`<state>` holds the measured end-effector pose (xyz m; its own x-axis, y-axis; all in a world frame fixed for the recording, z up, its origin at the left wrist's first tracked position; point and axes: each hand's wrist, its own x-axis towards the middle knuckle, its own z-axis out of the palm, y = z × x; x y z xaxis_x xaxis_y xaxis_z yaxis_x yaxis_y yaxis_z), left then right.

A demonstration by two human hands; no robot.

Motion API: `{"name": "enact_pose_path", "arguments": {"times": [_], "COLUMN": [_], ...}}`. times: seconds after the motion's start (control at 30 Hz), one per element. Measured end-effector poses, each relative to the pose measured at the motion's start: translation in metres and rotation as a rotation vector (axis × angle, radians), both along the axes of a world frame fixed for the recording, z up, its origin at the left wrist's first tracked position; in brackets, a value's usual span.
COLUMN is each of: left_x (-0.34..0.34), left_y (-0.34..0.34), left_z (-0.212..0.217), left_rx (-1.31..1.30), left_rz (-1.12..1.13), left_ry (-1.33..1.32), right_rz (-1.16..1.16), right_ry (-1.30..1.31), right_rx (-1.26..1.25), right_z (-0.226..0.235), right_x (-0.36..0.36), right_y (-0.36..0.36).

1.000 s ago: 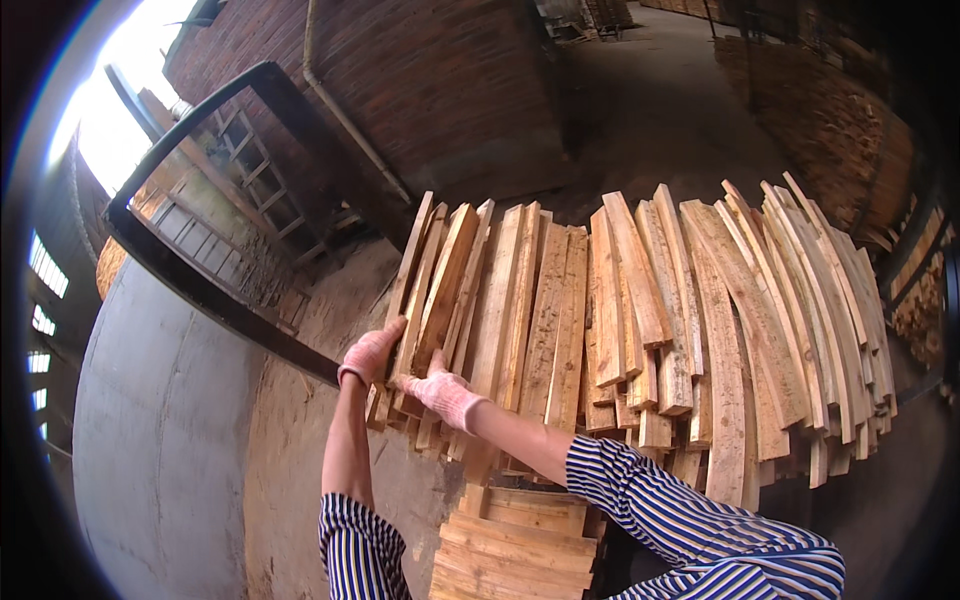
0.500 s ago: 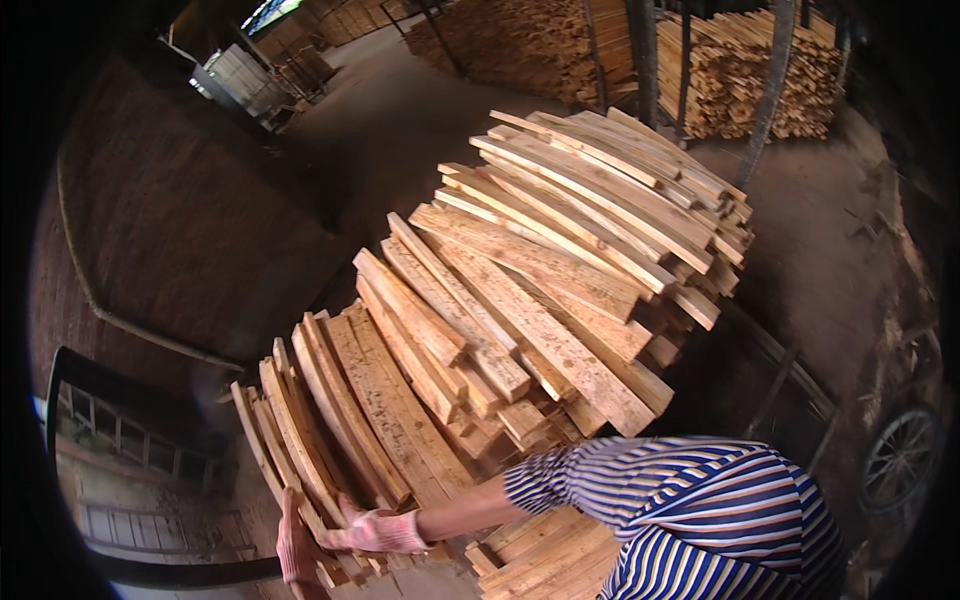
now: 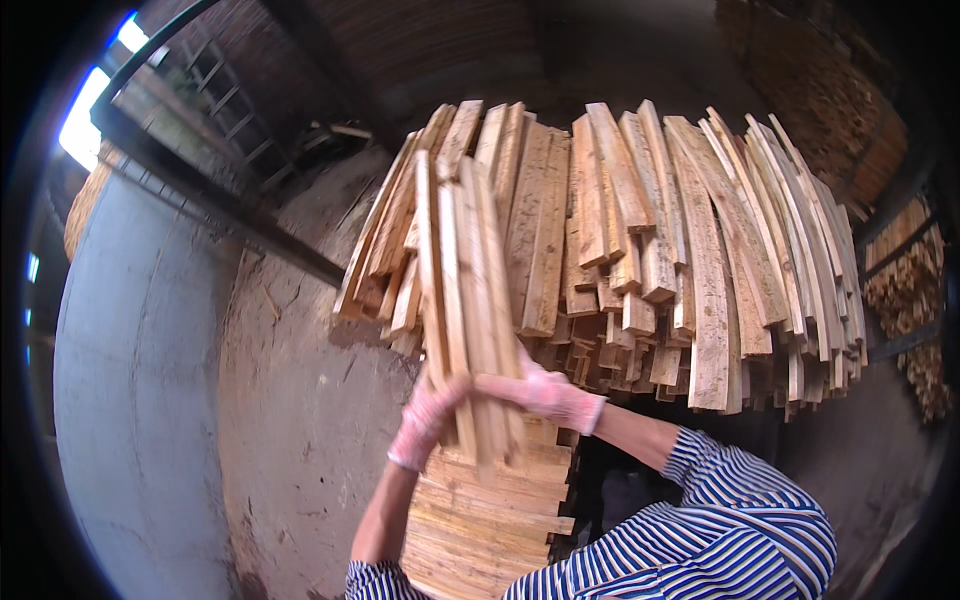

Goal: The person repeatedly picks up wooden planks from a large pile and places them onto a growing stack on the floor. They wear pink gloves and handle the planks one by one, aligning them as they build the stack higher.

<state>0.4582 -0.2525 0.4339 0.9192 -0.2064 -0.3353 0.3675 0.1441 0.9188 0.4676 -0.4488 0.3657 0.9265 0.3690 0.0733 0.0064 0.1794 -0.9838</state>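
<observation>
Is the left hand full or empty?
Full: the left hand and right hand clasp a bundle of planks between them, one at each side.

The head-worn fisheye looks forward and down at the nearby hands (image 3: pixel 555 397)

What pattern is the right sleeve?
Blue and white stripes on the right sleeve, best in the head view.

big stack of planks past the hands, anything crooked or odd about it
A little: the big stack has ragged near ends, jutting out by different amounts, and one broad plank right of its middle slants against its neighbours. No breakage is plain to see.
</observation>
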Motion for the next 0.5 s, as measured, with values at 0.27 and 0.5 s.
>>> {"name": "enact_pose_path", "arguments": {"times": [0.27,0.5], "left_x": [-0.2,-0.248], "left_y": [-0.003,0.084], "left_z": [-0.083,-0.021], "left_rx": [0.162,0.045], "left_rz": [0.086,0.521], "left_ry": [-0.075,-0.25], "right_rz": [0.016,0.304], "right_ry": [0.27,0.086], "right_rx": [0.162,0.278], "right_z": [-0.073,-0.04], "right_x": [-0.115,-0.217], "right_y": [0.034,0.118]}}
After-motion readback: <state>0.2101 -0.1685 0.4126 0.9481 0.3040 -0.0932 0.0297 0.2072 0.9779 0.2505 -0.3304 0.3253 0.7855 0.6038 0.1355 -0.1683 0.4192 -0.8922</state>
